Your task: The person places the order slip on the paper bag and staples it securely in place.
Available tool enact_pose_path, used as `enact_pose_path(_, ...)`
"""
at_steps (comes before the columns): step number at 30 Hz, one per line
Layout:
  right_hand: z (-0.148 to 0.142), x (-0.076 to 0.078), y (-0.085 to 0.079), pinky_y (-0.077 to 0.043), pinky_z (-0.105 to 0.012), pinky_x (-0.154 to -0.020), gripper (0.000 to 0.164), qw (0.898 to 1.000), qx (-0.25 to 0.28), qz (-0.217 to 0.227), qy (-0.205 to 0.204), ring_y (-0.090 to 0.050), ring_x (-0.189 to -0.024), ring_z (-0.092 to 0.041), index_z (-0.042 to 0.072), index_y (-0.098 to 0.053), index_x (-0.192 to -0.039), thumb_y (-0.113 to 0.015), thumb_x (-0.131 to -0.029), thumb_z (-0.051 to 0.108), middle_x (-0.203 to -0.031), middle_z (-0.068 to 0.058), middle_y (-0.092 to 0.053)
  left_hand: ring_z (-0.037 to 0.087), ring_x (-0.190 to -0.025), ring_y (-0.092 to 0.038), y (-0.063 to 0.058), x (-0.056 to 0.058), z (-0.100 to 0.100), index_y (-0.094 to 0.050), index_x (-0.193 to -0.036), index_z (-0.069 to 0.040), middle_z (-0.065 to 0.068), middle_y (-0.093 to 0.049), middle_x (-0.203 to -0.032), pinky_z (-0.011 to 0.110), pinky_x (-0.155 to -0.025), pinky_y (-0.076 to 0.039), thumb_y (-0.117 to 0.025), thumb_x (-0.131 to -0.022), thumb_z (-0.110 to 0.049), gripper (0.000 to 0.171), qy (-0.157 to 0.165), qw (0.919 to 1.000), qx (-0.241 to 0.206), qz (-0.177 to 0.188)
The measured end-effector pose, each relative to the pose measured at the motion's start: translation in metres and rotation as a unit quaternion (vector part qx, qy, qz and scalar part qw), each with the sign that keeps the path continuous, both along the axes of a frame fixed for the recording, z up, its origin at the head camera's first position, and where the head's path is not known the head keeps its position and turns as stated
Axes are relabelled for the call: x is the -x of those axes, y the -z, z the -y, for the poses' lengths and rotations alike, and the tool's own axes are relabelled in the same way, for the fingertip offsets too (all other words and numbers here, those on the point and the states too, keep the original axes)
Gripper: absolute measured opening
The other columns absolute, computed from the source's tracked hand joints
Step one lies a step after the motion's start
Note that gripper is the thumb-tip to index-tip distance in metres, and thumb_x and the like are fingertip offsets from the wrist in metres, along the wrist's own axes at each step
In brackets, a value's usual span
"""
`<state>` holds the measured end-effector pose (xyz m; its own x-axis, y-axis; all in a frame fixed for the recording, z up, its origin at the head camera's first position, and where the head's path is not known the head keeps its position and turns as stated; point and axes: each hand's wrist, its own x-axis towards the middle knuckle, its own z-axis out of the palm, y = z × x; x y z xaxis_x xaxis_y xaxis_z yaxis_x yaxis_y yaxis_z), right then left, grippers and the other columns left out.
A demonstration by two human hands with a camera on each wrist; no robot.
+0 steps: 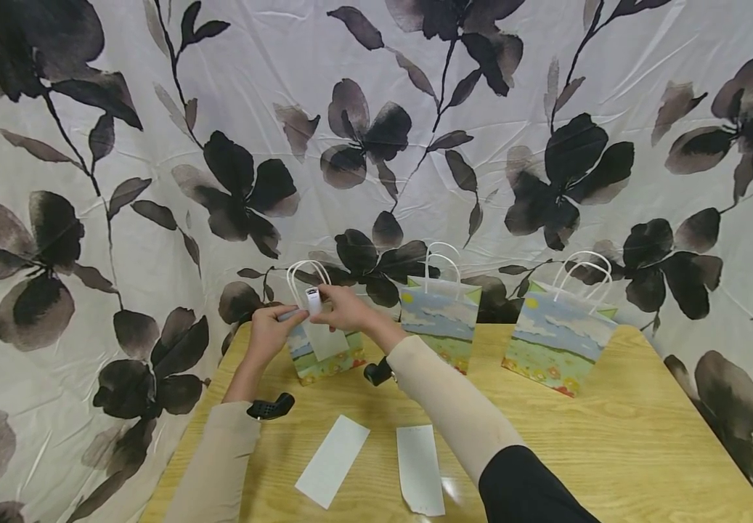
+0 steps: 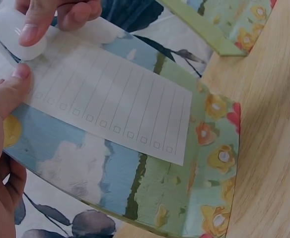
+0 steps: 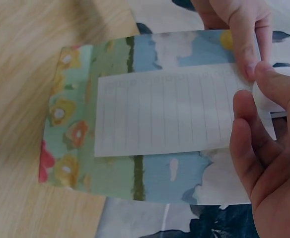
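Observation:
A paper gift bag (image 1: 300, 355), painted with sky, meadow and flowers, stands at the table's back left. Against its front lies a white checklist slip (image 2: 120, 106) with ruled lines and small checkboxes, reaching up to the bag's top edge. My left hand (image 1: 268, 333) pinches that top edge beside the slip, thumb in front and fingers behind. In my right hand (image 1: 345, 311) is a small white stapler (image 1: 314, 300), held over the top edge at the slip's upper end. The right thumb presses on its rounded white top in the left wrist view.
Two matching gift bags stand to the right, one in the middle (image 1: 438, 319) and one farther right (image 1: 555, 341). Two white slips lie nearer on the wooden table (image 1: 644, 436), one on the left (image 1: 333, 461) and one on the right (image 1: 420, 471). A floral curtain (image 1: 376, 181) hangs behind.

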<state>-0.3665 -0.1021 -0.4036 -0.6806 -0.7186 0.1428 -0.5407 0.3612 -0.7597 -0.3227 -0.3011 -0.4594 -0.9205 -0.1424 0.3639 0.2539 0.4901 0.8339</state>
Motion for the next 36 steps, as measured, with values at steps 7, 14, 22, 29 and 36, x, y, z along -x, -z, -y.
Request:
enact_pose_path(7,0.002,0.002,0.002,-0.051,-0.025,-0.061,0.039,0.999,-0.019,-0.030,0.007,-0.063,-0.070,-0.015,0.006,-0.051,-0.126,-0.068,-0.093,0.017,-0.118,-0.010,-0.062,0.029,-0.086,-0.067,-0.002,0.000,-0.002,-0.076,-0.101,0.000,0.017,-0.071,-0.097,0.022,-0.067,-0.052,-0.079,-0.084,-0.027,0.032,0.008,0.9998,0.010,-0.012)
enact_pose_path(14,0.004,0.003,0.003,-0.047,-0.024,-0.067,0.032,0.996,-0.033,-0.072,0.029,-0.058,-0.079,-0.014,0.004,-0.060,-0.116,-0.073,-0.090,0.018,-0.098,-0.006,-0.065,0.027,-0.084,-0.067,-0.003,-0.001,-0.004,-0.076,-0.101,0.000,0.016,-0.071,-0.095,0.023,-0.067,-0.052,-0.077,-0.085,-0.023,0.028,0.011,0.9998,0.015,-0.010)
enact_pose_path(22,0.002,0.008,0.005,-0.045,-0.021,-0.062,0.026,0.991,-0.031,-0.127,0.024,-0.056,-0.070,-0.010,0.005,-0.065,-0.102,-0.077,-0.086,0.021,-0.090,-0.003,-0.067,0.014,-0.077,-0.065,-0.004,-0.001,-0.006,-0.076,-0.101,0.000,0.017,-0.071,-0.092,0.021,-0.064,-0.050,-0.076,-0.087,-0.019,0.024,0.028,0.9995,0.006,-0.014)
enact_pose_path(29,0.002,0.010,0.008,-0.043,-0.020,-0.056,0.022,0.987,-0.010,-0.155,0.031,-0.053,-0.061,-0.009,0.008,-0.067,-0.096,-0.079,-0.084,0.023,-0.083,0.001,-0.066,0.020,-0.075,-0.065,-0.005,0.000,-0.008,-0.076,-0.099,0.003,0.020,-0.070,-0.090,0.020,-0.060,-0.050,-0.076,-0.086,-0.011,0.019,0.038,0.9987,0.001,-0.034)
enact_pose_path(36,0.006,0.012,0.011,-0.043,-0.019,-0.056,0.024,0.986,-0.002,-0.160,0.036,-0.055,-0.062,-0.007,0.008,-0.067,-0.095,-0.080,-0.084,0.024,-0.085,0.000,-0.069,0.013,-0.079,-0.067,-0.007,0.000,-0.006,-0.076,-0.100,0.003,0.019,-0.071,-0.094,0.020,-0.066,-0.052,-0.076,-0.086,-0.013,0.021,0.034,0.9988,0.004,-0.035)
